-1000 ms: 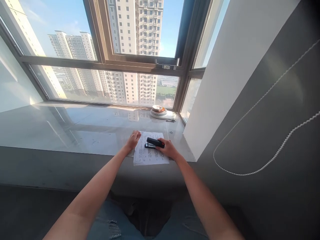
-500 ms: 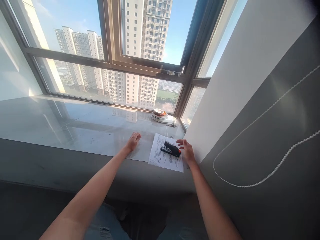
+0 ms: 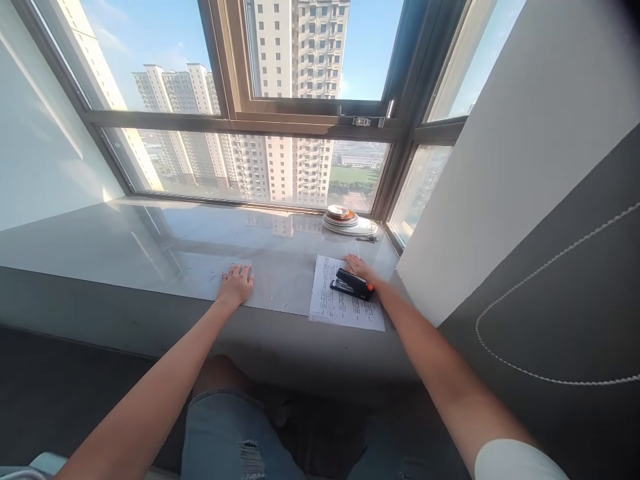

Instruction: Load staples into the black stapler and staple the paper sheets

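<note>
A printed sheet of paper (image 3: 345, 303) lies on the glossy stone window sill (image 3: 165, 250) near its right end. A black stapler (image 3: 353, 284) with an orange end rests on the sheet. My right hand (image 3: 359, 268) lies flat on the paper just behind the stapler, fingers stretched out, touching or almost touching it. My left hand (image 3: 236, 283) rests palm down on the bare sill to the left of the sheet, fingers spread, holding nothing.
A stack of plates (image 3: 345, 220) with a small dark object beside it stands at the back right corner by the window. A white wall (image 3: 500, 153) closes the sill on the right, with a bead cord (image 3: 540, 267) hanging on the grey wall.
My right hand let go of the stapler, left it on the paper and settled flat behind it. The paper and stapler shifted right. My left hand came off the sheet onto the bare sill.
</note>
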Available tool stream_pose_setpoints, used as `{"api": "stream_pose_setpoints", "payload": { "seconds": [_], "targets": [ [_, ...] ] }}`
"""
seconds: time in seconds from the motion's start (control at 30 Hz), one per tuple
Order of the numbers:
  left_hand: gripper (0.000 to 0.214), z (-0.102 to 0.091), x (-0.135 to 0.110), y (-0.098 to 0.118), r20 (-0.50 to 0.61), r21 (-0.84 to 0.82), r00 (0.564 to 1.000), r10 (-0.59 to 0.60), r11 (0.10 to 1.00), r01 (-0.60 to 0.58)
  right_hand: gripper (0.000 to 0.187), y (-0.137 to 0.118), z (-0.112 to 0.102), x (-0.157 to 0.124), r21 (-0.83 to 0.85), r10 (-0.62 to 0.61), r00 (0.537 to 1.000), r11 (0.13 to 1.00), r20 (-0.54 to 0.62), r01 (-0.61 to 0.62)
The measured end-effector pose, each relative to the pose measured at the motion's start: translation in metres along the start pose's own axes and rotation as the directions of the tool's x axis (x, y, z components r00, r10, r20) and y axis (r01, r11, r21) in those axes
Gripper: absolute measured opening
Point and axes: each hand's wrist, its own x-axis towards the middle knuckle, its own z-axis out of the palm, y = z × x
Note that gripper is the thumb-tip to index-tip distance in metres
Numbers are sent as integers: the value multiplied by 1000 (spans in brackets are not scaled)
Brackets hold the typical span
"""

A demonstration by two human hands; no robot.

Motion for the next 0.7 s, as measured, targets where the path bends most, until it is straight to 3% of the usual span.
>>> {"api": "stream_pose_setpoints", "payload": {
  "seconds": [0.2,0.37,0.53,0.7],
  "targets": [
    [53,7,-2,6,-66,-33,998,-18,999,16,53,-60,37,59,-9,-124,988,992,89,125],
    [53,3,-4,6,-62,-49,998,-20,999,17,54,-109,58,84,-12,-184,973,982,137,188],
    [55,-7,-9,16,-2,-8,999,-54,998,54,61,-129,56,74,-80,-200,969,974,145,213],
    [54,-9,-9,19,-20,-6,997,-78,997,78,63,-110,40,35,-214,-159,978,959,131,185]
  ]
}}
